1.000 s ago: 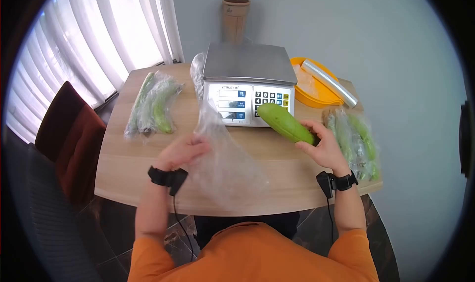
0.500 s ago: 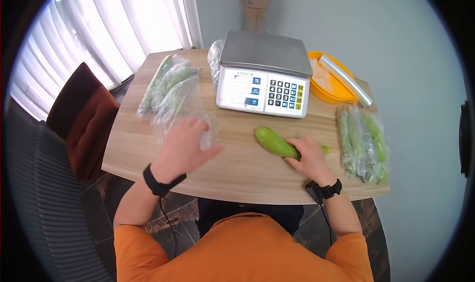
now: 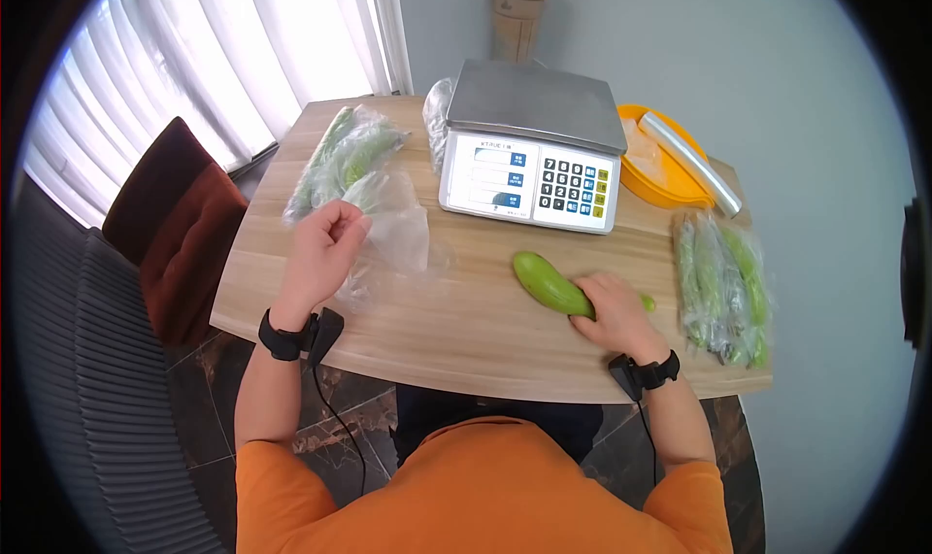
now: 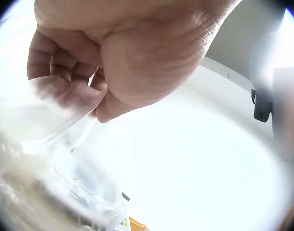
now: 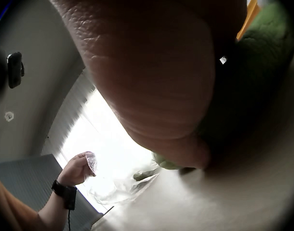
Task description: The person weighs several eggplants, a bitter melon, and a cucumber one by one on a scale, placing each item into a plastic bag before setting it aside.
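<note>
One bagged vegetable bundle (image 3: 354, 156) lies at the desk's (image 3: 466, 326) ten o'clock in the head view, another bundle (image 3: 720, 287) at three; a yellow basin (image 3: 662, 199) sits at two under a roll (image 3: 691, 164), the scale (image 3: 529, 187) at twelve. The right grip (image 3: 618, 311) wraps a green gourd (image 3: 546, 282), four o'clock. Left wrist: the left grip (image 4: 123, 62) pinches a clear bag (image 4: 60, 108). Right wrist: gourd at two o'clock.
</note>
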